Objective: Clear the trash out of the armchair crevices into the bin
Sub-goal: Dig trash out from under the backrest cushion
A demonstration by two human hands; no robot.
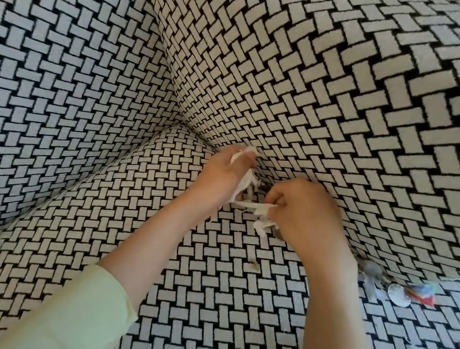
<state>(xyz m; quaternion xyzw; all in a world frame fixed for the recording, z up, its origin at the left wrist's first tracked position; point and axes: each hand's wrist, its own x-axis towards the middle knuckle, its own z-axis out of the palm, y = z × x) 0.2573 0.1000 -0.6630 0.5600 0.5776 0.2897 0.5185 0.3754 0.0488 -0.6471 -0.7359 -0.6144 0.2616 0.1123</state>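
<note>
Fingers [225,157] of L hand [222,179] are curled tight round a wad of white tissue shreds [248,204], one end poking out past the knuckles at 12. Shreds run across to R hand [308,217], whose fingers [276,193] are curled and pinch the other end. The strip is taut btwn the two fists, loose tail hanging at 6 under R. Both hands sit at the crevice [259,185] where the armchair [87,97] seat meets the padding, approx frame centre. Small crumb [254,267] on the seat at 6 of the hands. At 4 of R hand, along the same seam: grey scrap [371,272], white disc [398,294], multicolour wrapper [422,292], none touched. Bin not in view. Read: step = pulling tissue out of the crevice, task prob. early-mid w/ that cluster left. Next needs shreds bundled into one fist w/o tearing (thin paper, likely sheds bits), a carry to the bin, then the 4 o'clock lot.
</note>
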